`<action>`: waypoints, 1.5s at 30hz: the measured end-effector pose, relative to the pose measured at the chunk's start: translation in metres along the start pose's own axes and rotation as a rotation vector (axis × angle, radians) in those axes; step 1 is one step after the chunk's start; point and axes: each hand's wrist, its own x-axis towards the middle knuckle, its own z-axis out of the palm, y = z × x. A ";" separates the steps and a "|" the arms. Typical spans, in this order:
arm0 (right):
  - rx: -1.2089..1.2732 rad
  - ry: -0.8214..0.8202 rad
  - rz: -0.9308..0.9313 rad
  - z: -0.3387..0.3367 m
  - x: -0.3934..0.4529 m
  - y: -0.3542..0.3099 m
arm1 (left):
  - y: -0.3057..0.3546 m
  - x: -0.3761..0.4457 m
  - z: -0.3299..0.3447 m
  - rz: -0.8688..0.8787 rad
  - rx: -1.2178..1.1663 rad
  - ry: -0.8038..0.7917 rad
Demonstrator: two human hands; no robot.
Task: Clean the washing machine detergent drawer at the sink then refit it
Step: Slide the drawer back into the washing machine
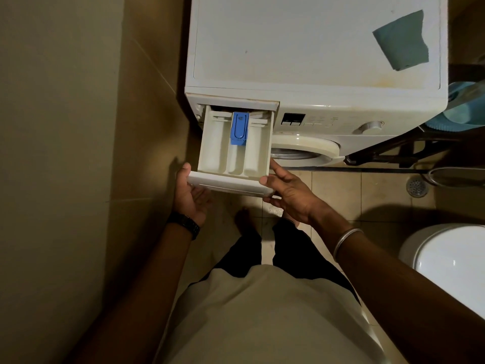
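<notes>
Room: a narrow tiled bathroom seen from the head view, with a beige wall at 9 o'clock, a toilet (451,264) at 4 o'clock and a floor drain (417,187) at 3 o'clock.
Washing machine (315,61): white front-loader filling 12 to 2 o'clock, a folded teal cloth (401,40) lying on its top at 1 o'clock.
Detergent drawer (233,151): pulled far out of its slot at the machine's upper left corner, its back end still inside; three pale compartments with a blue insert (239,128) in the middle one.
Left hand (190,195): cupped under the drawer's front panel at its 9 o'clock corner, fingers curled up against it.
Right hand (286,191): fingers around the front panel's 3 o'clock corner, thumb on top, forefinger along the side wall.
Step in hand: drawer at the slot; whether coming out or going back, I cannot tell. No sink is in view.
Next move: if removing, probably press the blue insert to release the catch, then draw the drawer straight toward 6 o'clock with both hands level. If refitting, push it squarely toward 12 o'clock.
</notes>
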 end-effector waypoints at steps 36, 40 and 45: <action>-0.144 -0.015 -0.054 -0.007 0.017 -0.002 | -0.010 0.014 -0.004 0.055 -0.067 0.009; -0.019 0.033 -0.062 -0.003 0.024 -0.006 | 0.003 0.013 0.007 0.070 -0.057 -0.002; 0.043 0.060 -0.099 -0.001 0.032 -0.019 | 0.014 0.015 0.021 0.069 -0.069 -0.021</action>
